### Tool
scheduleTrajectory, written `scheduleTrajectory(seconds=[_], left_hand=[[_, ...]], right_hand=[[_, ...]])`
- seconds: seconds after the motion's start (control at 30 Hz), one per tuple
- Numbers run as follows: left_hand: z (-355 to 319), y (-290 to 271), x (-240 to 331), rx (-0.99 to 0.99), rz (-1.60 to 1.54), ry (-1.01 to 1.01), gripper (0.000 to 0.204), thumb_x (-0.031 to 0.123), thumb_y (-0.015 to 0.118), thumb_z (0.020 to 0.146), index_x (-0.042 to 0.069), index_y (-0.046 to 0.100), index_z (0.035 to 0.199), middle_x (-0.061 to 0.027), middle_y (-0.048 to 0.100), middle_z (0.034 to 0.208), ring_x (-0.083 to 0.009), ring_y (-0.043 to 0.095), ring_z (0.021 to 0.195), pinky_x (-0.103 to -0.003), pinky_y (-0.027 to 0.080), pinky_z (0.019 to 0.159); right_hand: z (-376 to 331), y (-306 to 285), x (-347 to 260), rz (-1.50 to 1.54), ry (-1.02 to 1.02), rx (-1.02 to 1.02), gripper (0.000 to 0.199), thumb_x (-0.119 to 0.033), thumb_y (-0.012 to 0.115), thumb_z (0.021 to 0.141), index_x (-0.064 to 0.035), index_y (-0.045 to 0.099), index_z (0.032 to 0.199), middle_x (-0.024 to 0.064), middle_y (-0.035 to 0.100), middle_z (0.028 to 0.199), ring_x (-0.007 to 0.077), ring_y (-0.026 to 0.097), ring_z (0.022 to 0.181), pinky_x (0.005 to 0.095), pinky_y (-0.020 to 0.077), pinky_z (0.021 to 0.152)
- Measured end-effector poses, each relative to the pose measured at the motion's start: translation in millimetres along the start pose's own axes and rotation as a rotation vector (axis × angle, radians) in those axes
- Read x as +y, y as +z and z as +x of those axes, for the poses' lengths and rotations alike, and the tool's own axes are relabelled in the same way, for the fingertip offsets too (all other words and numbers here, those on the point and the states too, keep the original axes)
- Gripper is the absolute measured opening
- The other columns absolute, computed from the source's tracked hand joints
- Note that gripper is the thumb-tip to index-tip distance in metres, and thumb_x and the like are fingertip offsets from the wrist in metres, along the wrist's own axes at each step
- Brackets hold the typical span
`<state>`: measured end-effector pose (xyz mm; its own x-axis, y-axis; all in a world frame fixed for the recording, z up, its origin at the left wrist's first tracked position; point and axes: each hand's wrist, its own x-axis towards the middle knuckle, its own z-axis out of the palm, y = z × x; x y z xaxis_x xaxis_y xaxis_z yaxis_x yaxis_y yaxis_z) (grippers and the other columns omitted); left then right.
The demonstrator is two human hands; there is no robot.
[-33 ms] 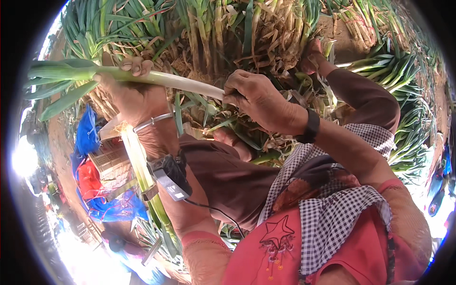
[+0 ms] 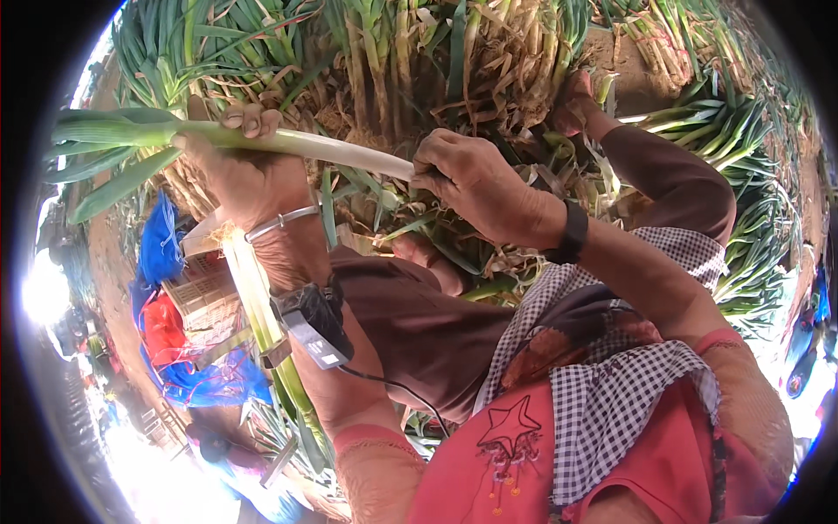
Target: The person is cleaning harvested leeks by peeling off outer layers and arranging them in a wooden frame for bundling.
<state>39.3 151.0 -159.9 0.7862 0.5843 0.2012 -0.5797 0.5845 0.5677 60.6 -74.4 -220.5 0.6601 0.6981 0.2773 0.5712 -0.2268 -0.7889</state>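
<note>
A long green onion (image 2: 349,155) lies across both my hands, its green leaves to the left and its bare white end to the right. My left hand (image 2: 240,170) wraps round it where the white turns green. At the white end, my right hand (image 2: 467,179) pinches the tip with closed fingers; they cover the root end. Below my left wrist, another green onion (image 2: 262,297) lies lengthwise beside my forearm, root end up. Loose peeled leaves and husks (image 2: 524,205) litter the ground beneath my hands.
Upright bundles of green onions (image 2: 454,70) stand along the far side. More onions (image 2: 751,201) lie in a row at the right. A pale plastic crate (image 2: 205,301) with blue netting (image 2: 160,240) and a red bag (image 2: 164,327) sits left. My bare foot (image 2: 572,105) rests near the bundles.
</note>
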Motion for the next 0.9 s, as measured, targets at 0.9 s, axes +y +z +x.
scheduleTrajectory(seconds=[0.9], left_hand=[[5.5, 0.7, -12.7, 0.337, 0.322, 0.091, 0.043, 0.046, 0.06, 0.091, 0.005, 0.051, 0.102, -0.0067, 0.053, 0.086, -0.0183, 0.053, 0.073, -0.03, 0.051, 0.068]], right_hand=[[-16.8, -7.8, 33.5, 1.097, 0.53, 0.061, 0.006, -0.005, 0.059, 0.089, -0.0027, 0.054, 0.092, 0.0038, 0.061, 0.08, 0.0061, 0.054, 0.052, 0.019, 0.04, 0.042]])
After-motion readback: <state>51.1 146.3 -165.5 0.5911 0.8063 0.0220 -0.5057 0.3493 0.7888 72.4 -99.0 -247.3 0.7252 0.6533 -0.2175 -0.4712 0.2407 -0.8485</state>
